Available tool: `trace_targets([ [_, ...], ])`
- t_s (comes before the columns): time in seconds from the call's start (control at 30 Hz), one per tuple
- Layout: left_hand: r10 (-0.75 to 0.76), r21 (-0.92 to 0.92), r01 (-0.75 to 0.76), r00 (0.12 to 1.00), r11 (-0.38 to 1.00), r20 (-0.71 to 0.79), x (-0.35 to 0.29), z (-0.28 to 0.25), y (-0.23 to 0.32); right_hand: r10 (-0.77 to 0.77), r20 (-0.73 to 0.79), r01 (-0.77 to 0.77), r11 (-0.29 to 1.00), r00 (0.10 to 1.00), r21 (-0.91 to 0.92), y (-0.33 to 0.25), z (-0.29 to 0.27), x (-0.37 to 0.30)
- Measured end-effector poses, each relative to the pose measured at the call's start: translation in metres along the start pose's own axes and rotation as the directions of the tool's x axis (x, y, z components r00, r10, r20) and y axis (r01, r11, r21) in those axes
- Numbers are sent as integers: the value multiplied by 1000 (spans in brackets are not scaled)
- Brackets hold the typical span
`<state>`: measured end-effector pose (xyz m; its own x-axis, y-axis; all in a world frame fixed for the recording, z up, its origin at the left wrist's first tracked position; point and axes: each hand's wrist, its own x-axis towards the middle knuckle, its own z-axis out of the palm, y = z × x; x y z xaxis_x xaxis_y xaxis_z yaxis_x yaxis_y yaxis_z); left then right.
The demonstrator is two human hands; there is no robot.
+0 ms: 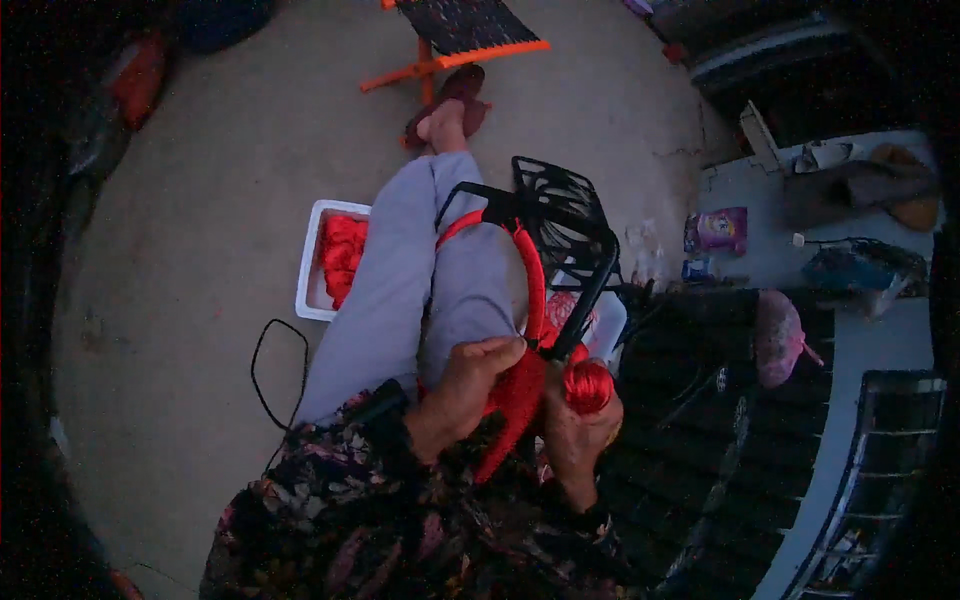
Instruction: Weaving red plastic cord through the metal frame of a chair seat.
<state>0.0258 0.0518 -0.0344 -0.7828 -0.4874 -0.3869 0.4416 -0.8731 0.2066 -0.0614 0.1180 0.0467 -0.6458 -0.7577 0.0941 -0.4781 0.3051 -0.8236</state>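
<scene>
My left hand (465, 390) pinches the edge of a curved hoop wrapped in red cord (531, 270), which lies over my lap. Its lower part is a wider, closely wound red band that runs down between my hands. In my right hand (580, 435) is a shiny wound bundle of red cord (588, 387), its fingers partly hidden behind it. A black bent frame (590, 285) rises just beyond the right hand and passes by the top of the hoop. Whether the frame and the hoop are joined cannot be made out.
Left of my legs, a white tub (308, 285) holds red cord. Another white container (607, 325) with red material stands right of my knees, near a black lattice panel (560, 190). An orange folding stool (480, 45) is at my feet. Bags and a pink rounded thing (778, 335) lie right.
</scene>
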Motion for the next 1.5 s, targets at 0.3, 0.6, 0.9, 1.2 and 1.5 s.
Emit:
trace_targets([
  [0.3, 56, 19, -57, 998, 998, 27, 6, -4, 2, 93, 33, -95, 994, 995, 56, -2, 3, 9],
  [0.6, 286, 215, -263, 955, 941, -84, -14, -4, 30, -120, 262, 47, 961, 957, 271, 21, 29, -13],
  [0.9, 461, 256, -428, 884, 867, -83, -38, -18, 36, -449, 365, 249, 842, 816, 479, 29, 54, -18],
  [1.2, 482, 188, -472, 876, 861, -9, -42, -42, 39, -700, 201, 522, 665, 685, 534, 31, 77, -20],
  [1.5, 467, 156, -492, 867, 856, 173, -37, -57, 38, -749, 233, 509, 610, 620, 607, 13, 63, -3],
])
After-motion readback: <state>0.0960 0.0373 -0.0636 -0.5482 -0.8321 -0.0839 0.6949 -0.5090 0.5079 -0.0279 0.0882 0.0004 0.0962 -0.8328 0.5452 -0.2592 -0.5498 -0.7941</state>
